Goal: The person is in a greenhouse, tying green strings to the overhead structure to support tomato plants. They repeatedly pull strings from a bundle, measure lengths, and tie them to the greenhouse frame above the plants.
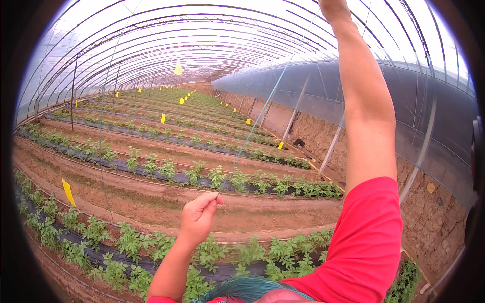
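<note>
My left hand (198, 217), low in the centre of the view, pinches a thin green twine (269, 96) between thumb and fingertips. From there the twine slants up to the right towards my raised right arm. My right hand (334, 8) is at the top edge, cut off by the frame; its fingers are hidden, so its grip cannot be made out. A bundle of teal twine (246, 288) lies against my chest at the bottom. Below my left hand grow leafy green plants (210, 252) in a row over black plastic mulch (223, 270).
More plant rows (166, 169) run across the greenhouse beyond a soil path (265, 216). Yellow cards (68, 192) hang above the rows. A thin string (100, 140) hangs at left. Slanted posts (330, 151) and an earthen wall (432, 216) stand at right, under metal roof arches (197, 28).
</note>
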The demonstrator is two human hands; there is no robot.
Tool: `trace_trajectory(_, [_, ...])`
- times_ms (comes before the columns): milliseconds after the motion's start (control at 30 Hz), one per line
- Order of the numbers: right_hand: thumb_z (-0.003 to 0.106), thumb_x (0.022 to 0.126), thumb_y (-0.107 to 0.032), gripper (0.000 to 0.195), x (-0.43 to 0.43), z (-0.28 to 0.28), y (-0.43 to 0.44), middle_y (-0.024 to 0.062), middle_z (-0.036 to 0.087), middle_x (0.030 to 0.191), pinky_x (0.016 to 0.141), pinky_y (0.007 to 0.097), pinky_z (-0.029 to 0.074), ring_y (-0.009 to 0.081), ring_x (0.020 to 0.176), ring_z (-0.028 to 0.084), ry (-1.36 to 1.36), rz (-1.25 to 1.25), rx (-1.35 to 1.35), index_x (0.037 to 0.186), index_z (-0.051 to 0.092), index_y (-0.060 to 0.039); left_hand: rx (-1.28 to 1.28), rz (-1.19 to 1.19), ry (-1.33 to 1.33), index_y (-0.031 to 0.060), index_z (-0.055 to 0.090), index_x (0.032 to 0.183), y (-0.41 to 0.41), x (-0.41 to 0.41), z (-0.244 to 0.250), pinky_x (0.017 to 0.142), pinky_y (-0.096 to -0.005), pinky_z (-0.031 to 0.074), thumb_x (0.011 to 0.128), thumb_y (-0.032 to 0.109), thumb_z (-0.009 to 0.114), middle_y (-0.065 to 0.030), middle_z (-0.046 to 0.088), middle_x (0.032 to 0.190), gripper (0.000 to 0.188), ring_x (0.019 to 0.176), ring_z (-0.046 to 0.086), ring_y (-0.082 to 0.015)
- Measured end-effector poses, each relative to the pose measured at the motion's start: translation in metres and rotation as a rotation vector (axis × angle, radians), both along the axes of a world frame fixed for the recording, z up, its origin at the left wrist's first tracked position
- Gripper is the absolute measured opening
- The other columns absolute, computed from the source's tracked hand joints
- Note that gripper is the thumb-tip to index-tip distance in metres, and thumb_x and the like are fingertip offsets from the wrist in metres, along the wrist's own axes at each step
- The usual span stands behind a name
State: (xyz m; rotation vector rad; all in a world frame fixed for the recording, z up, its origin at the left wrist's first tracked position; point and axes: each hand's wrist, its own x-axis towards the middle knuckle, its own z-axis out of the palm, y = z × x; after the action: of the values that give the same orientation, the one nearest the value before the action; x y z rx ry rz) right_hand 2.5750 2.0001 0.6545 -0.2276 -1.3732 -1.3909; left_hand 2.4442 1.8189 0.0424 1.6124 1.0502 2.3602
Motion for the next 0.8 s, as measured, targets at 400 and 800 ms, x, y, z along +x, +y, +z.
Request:
trace_trajectory(400, [0.053,0.094,-0.01,0.019,0.032,-0.007,0.032,0.0229,0.069,0.083,0.077,0.0473,0.052,0.0405,0.086,0.066,0.056,0.477,-0.097,0.085,0.066,-0.0002,-0.045,0.171,-0.124,0.0007,0.065,0.095,0.025,-0.077,-0.032,0.058,-0.0222,0.032,0.102,0.007,0.056,0.0074,0.051,0.079,0.013,0.067,0.04,-0.0037])
trace_trajectory(800, [0.061,0.091,-0.008,0.03,0.08,-0.106,0.074,0.0235,0.061,0.121,0.102,0.0442,0.048,0.0399,0.116,0.059,0.345,0.601,-0.006,0.12,0.06,-0.0006,-0.171,-0.018,-0.006,-0.0002,0.067,0.098,0.071,0.001,-0.062,0.073,-0.0225,0.044,0.102,0.006,0.057,0.0026,0.062,0.088,0.012,0.08,0.054,-0.0062])
